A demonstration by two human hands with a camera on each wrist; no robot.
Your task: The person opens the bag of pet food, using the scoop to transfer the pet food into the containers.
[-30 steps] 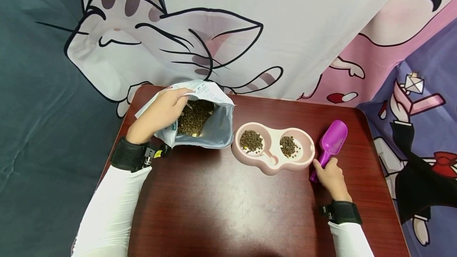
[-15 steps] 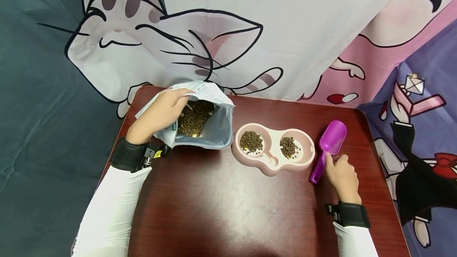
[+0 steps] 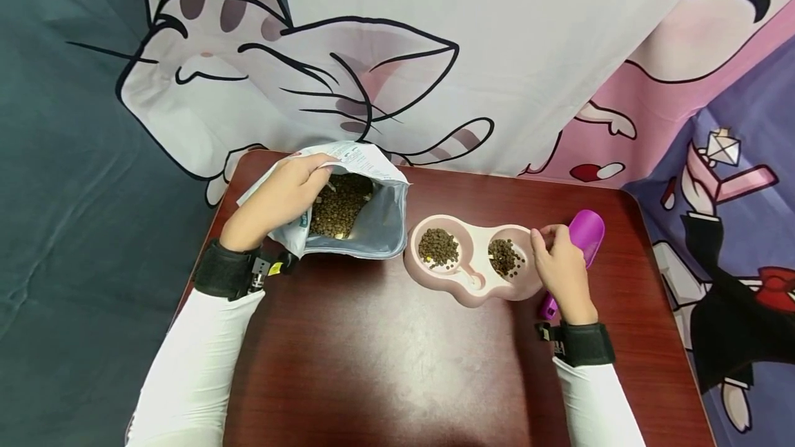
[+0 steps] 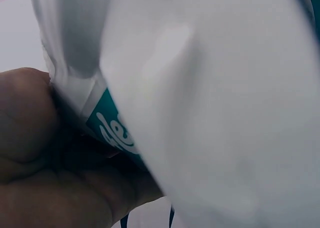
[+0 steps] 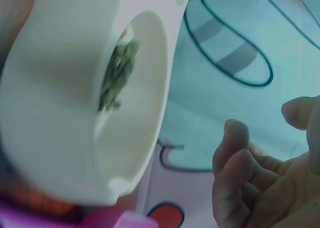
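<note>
At the back left stands an opened pet food bag [image 3: 388, 223], white outside and silvery inside, with brown kibble [image 3: 338, 209] in it. My left hand [image 3: 288, 188] grips its near-left rim; the left wrist view shows the white bag wall [image 4: 215, 103] against the fingers. A pink double bowl [image 3: 478, 236] holds a heap of kibble in each side. My right hand [image 3: 562, 264] hovers at the bowl's right end, its fingers [image 5: 232, 173] loosely bent with nothing between them. Behind it lies a purple scoop [image 3: 586, 233], its handle partly hidden by the hand.
The dark red-brown wooden table [image 3: 373, 364] carries everything. A cloth backdrop [image 3: 528, 54] printed with cartoon cats rises along the table's back edge and right side. Blue-green cloth [image 3: 93, 261] hangs at the left.
My right hand has let go of the purple scoop's handle and moved up and left to the bowl's right end. The scoop stays on the table. My left hand has kept its grip.
</note>
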